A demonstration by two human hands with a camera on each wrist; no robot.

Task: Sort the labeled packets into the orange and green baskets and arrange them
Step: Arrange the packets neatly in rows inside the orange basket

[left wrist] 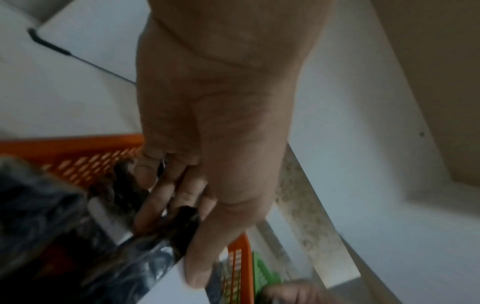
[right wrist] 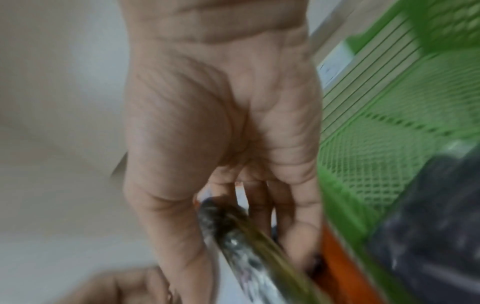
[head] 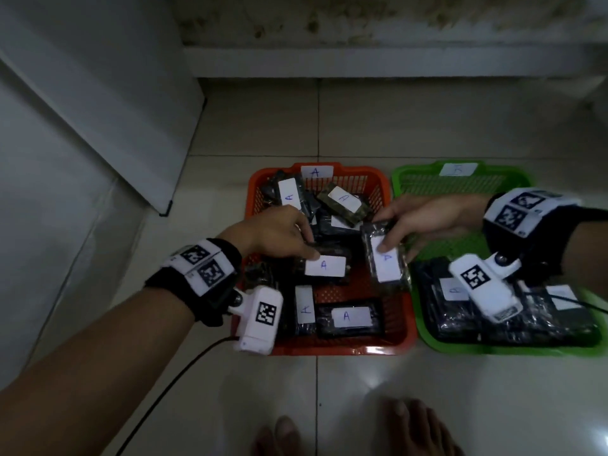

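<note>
An orange basket (head: 399, 327) tagged A holds several dark packets with white A labels. My left hand (head: 283, 236) grips one such packet (head: 325, 266) in the basket's middle, thumb on its label; the left wrist view shows the fingers (left wrist: 155, 197) curled over its dark end (left wrist: 145, 257). My right hand (head: 418, 222) pinches another A packet (head: 386, 261) by its top end, over the orange basket's right side. In the right wrist view that packet (right wrist: 246, 242) sits between thumb and fingers. The green basket (head: 427, 327) at right holds dark packets (head: 539, 317).
A white cabinet (head: 98, 110) with a dark-edged door stands at left. A white ledge (head: 362, 60) runs along the back wall. Pale floor tiles (head: 394, 126) lie beyond the baskets. My bare feet (head: 362, 429) are at the bottom edge. A black cable (head: 171, 386) trails from the left wrist camera.
</note>
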